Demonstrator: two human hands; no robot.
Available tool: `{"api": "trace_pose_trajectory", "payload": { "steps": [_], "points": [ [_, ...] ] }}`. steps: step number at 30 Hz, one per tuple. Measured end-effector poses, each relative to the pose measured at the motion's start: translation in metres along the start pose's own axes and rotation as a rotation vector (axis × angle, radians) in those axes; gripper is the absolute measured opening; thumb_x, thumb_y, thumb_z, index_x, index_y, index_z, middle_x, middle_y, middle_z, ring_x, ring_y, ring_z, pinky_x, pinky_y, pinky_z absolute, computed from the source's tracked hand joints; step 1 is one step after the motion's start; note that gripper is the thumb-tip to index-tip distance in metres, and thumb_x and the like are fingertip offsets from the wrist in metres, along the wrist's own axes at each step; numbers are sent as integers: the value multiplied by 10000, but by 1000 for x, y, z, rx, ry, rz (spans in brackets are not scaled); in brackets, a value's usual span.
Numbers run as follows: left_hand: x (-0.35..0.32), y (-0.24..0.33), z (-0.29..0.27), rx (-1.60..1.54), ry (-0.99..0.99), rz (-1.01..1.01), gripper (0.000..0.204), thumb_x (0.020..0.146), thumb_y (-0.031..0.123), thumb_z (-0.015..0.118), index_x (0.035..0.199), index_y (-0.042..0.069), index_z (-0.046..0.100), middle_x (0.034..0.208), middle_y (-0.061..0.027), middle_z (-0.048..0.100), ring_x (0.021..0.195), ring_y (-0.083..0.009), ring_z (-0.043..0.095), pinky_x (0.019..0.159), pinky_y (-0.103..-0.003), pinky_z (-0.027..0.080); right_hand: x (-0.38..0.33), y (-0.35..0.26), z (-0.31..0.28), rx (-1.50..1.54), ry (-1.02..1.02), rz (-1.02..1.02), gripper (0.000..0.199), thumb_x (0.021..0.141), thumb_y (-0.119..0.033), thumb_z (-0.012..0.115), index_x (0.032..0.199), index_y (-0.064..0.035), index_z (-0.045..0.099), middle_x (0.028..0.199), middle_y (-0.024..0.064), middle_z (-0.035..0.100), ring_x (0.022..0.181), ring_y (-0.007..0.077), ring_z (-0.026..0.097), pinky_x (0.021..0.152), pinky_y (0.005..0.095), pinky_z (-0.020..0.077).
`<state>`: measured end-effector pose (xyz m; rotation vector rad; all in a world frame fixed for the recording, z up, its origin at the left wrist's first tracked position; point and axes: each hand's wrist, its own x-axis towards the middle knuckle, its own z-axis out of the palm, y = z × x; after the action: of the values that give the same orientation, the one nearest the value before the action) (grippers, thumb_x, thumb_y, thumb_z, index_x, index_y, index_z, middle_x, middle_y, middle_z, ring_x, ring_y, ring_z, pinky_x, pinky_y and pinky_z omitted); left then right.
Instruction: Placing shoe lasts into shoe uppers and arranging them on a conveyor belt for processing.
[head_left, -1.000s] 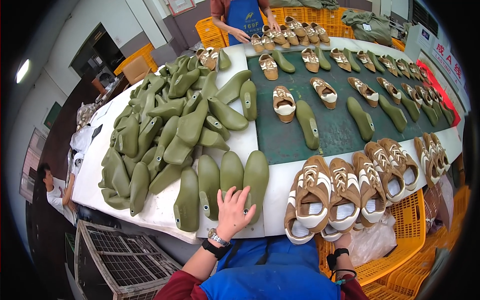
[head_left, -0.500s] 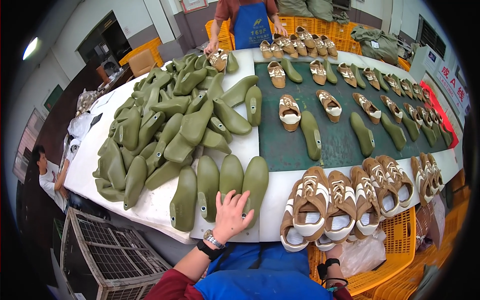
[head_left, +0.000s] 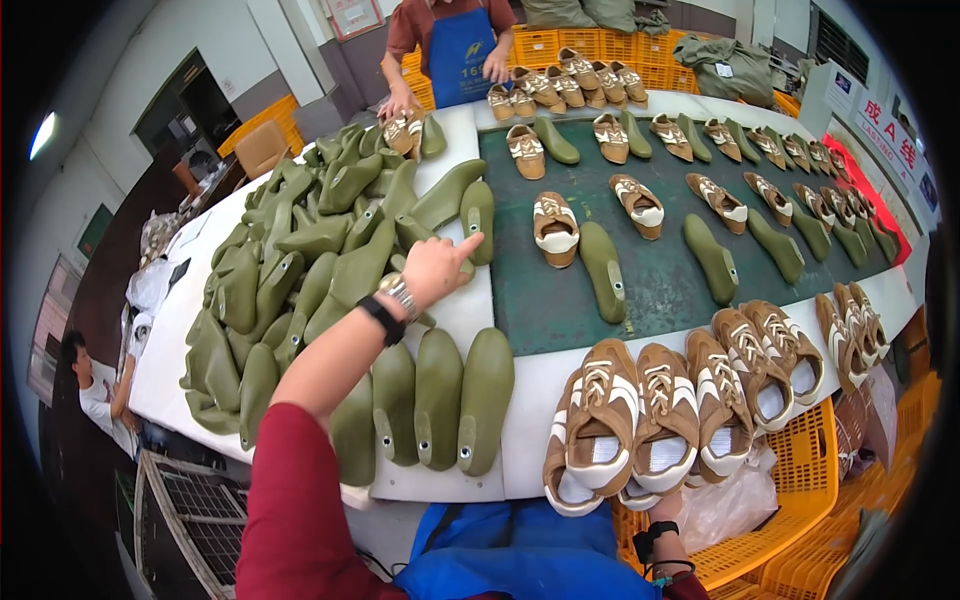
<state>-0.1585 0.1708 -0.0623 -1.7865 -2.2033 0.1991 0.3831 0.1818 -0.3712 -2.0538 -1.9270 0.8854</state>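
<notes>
My left hand reaches over the pile of olive-green shoe lasts, its index finger stretched out. The fingertip is at a single upright last by the pile's right edge; whether it touches cannot be told. Nothing shows in this hand. In front of my body a row of lasts lies side by side at the table's near edge, partly behind my forearm. My right hand is low behind brown and white sneakers at the near right, its fingers hidden under them.
A green belt carries rows of sneakers and lasts. Across the table a person in a blue apron has one hand at a sneaker. Yellow crates stand at the right, a wire cage at the lower left.
My left hand has moved from the near row of lasts up and forward to the pile's right edge. My right hand stays beneath the sneakers. The view has shifted slightly.
</notes>
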Motion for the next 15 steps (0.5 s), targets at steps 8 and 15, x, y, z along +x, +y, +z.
{"api": "trace_pose_trajectory", "payload": {
  "steps": [8, 15],
  "points": [
    [122, -15, 104, 228, -487, -187, 830, 675, 612, 664, 1375, 312, 334, 934, -71, 648, 868, -229, 634, 733, -362, 471, 17, 53, 34, -8, -1, -60, 310, 749, -314, 640, 950, -78, 629, 953, 159, 659, 935, 300, 627, 750, 394, 492],
    [166, -90, 156, -18, -399, -314, 870, 645, 374, 776, 1379, 341, 309, 934, -123, 657, 892, -277, 639, 756, -385, 520, 52, 45, 68, -1, -2, 40, 323, 751, -315, 641, 966, -75, 625, 964, 157, 658, 936, 298, 626, 750, 392, 489]
  ]
}}
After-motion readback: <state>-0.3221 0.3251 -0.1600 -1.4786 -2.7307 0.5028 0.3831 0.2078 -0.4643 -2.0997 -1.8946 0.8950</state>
